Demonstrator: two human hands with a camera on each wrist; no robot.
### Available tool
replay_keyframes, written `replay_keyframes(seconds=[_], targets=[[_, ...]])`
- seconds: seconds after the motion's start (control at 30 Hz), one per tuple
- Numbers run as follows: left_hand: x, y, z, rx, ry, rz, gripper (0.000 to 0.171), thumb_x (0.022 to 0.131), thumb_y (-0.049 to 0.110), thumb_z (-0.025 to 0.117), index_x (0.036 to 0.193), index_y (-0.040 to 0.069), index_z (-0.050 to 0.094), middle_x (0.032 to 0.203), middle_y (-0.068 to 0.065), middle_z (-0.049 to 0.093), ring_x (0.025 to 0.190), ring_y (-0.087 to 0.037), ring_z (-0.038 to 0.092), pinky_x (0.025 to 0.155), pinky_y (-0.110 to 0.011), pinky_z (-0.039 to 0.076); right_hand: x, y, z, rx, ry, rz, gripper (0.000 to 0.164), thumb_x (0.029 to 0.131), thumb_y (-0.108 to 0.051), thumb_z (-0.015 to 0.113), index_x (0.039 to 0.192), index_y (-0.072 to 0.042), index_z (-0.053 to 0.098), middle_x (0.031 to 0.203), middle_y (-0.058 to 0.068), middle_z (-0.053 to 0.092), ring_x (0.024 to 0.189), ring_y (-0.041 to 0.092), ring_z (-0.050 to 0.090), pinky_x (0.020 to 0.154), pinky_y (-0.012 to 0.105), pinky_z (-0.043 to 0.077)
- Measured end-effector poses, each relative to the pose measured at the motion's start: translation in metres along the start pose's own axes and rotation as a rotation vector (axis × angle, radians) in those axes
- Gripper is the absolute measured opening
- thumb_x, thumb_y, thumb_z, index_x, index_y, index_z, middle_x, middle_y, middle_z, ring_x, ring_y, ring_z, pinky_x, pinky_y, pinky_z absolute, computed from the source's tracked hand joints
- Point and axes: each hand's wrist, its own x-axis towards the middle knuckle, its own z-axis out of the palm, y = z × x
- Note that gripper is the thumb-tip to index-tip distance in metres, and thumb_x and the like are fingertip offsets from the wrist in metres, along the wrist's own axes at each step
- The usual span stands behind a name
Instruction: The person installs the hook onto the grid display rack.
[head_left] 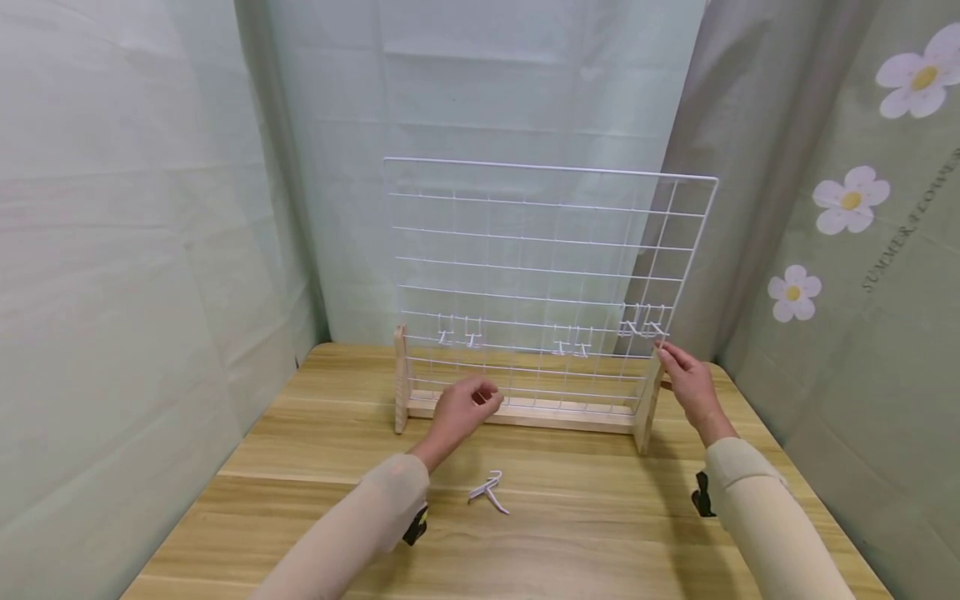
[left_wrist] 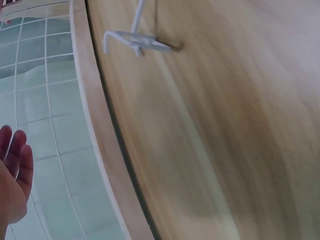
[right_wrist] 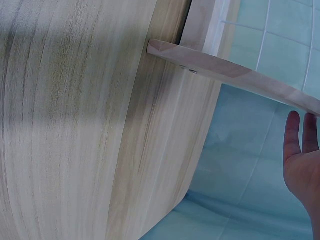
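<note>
A white wire grid (head_left: 555,242) stands upright in a wooden base (head_left: 562,415), with a wooden post at each end. Several white hooks (head_left: 472,337) hang in a row low on the grid, in left, middle and right groups. My right hand (head_left: 692,392) pinches the top of the right post (head_left: 647,408); in the right wrist view, two fingers (right_wrist: 292,137) reach up behind it. In front of the grid's lower left part, my left hand (head_left: 461,408) hovers with loosely curled fingers, holding nothing. A loose white hook (head_left: 487,492) lies on the table before the rack.
The wood-grain table (head_left: 315,508) extends around the rack. Pale curtains (head_left: 187,250) enclose it at the back and sides, the right one printed with white flowers (head_left: 851,200). The left post (head_left: 401,379) stands near the table's back edge.
</note>
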Motion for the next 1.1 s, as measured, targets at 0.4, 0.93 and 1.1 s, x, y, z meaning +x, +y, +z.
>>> replay_keyframes(seconds=[0.4, 0.93, 1.1], targets=[[-0.014, -0.009, -0.009, -0.032, -0.167, 0.009, 0.008, 0.088, 0.019, 0.076, 0.09, 0.012, 0.071, 0.081, 0.006, 0.065, 0.076, -0.009, 0.06, 0.07, -0.026, 0.052, -0.001, 0.001, 0.001, -0.025, 0.019, -0.01, 0.061, 0.105, -0.043, 0.042, 0.15, -0.001, 0.04, 0.151, 0.021, 0.041, 0.13, 0.033, 0.043, 0.102, 0.053, 0.044], [-0.042, -0.029, -0.02, -0.034, -0.354, 0.077, 0.019, 0.087, 0.022, 0.077, 0.097, 0.007, 0.072, 0.088, 0.005, 0.066, 0.083, -0.013, 0.061, 0.071, -0.027, 0.052, 0.001, 0.003, 0.0, -0.038, 0.019, -0.014, 0.062, 0.105, -0.044, 0.043, 0.15, -0.002, 0.04, 0.152, 0.019, 0.041, 0.129, 0.032, 0.044, 0.082, 0.018, 0.05], [-0.049, -0.034, -0.018, -0.005, -0.393, 0.094, 0.025, 0.085, 0.025, 0.079, 0.1, 0.006, 0.072, 0.09, 0.003, 0.066, 0.085, -0.016, 0.062, 0.073, -0.029, 0.052, 0.0, 0.003, -0.001, -0.034, 0.018, -0.012, 0.062, 0.105, -0.045, 0.042, 0.15, -0.003, 0.041, 0.152, 0.018, 0.041, 0.131, 0.033, 0.043, 0.091, 0.029, 0.051]])
